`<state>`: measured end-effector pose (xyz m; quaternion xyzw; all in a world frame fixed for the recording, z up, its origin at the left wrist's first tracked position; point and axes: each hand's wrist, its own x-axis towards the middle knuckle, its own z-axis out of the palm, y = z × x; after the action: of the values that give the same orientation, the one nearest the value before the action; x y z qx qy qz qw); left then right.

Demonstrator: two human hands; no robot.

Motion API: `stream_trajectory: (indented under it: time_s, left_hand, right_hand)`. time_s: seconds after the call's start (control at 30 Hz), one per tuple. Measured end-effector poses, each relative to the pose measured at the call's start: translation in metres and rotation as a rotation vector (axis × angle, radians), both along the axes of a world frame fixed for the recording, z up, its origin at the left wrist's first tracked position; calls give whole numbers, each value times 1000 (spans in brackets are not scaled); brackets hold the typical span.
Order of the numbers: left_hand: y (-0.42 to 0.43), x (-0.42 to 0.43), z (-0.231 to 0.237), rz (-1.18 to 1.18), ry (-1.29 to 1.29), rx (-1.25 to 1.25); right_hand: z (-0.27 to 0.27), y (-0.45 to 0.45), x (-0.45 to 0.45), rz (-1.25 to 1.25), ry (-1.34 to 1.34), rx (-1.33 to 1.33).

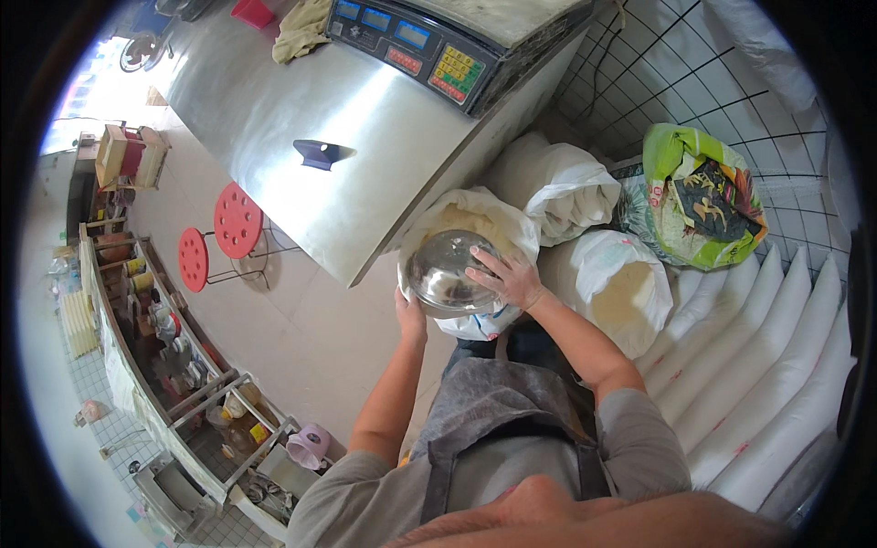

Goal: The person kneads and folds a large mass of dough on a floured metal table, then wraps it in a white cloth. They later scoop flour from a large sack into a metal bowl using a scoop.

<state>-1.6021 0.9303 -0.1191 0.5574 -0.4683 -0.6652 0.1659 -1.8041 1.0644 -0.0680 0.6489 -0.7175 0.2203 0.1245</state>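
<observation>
A round stainless steel bowl (pixel 455 270) is over the mouth of an open white sack (pixel 517 219) that holds pale yellow powder. My left hand (pixel 411 316) grips the bowl's lower left rim. The spread fingers of my right hand (pixel 510 277) lie on the bowl's right side. Whether the bowl's inside or underside faces up I cannot tell. Just right of this sack stands another open white sack (pixel 582 294) with similar powder, and a rolled-top white sack (pixel 575 185) stands behind them.
A steel table (pixel 329 226) bears a digital scale (pixel 411 41), a purple object (pixel 318 155) and a cloth (pixel 301 31). Red stools (pixel 238 219) stand on the floor to the left. A green printed bag (pixel 706 198) and several stacked white sacks (pixel 740 383) lie to the right.
</observation>
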Motion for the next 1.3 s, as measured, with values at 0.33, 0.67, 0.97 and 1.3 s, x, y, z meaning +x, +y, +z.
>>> stream_trajectory:
  time_s: [0.33,0.67,0.97,1.3]
  left_hand:
    - [15,-8,12,10,-136,-203]
    - [76,-55,75,-403,-328,-849]
    - [156,-168,75,-1047,-90,-535]
    - [239,-292,39,-1354,-243,-1094]
  right_hand:
    - [-2,10,5,-338,-780,-56]
    - [-24,101,-9,-828,-1790,-155]
    - [10,331,21,-1421,-1732,-645]
    - [-117,312,-36,-1848,-2104,-668]
